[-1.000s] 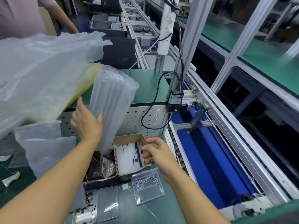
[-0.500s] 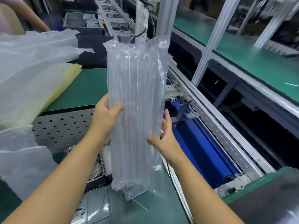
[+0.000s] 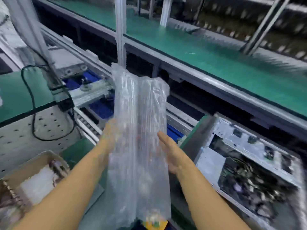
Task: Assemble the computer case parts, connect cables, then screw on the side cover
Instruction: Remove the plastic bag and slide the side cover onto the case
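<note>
The bubble bag stands upright between 2 hands, just left of the open computer case; the right hand presses it flat-fingered; the left hand is blurred and its grip unclear; best to support the bag's bottom so nothing slips out.

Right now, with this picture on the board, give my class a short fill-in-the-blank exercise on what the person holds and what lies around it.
1. Held between the left hand and the right hand, the air-cushion bag has the open computer case on its ____ side.
2. The cardboard box sits on the bag's ____ side.
3. The looping cable is ____ in colour.
Missing words: right, left, black.
</note>
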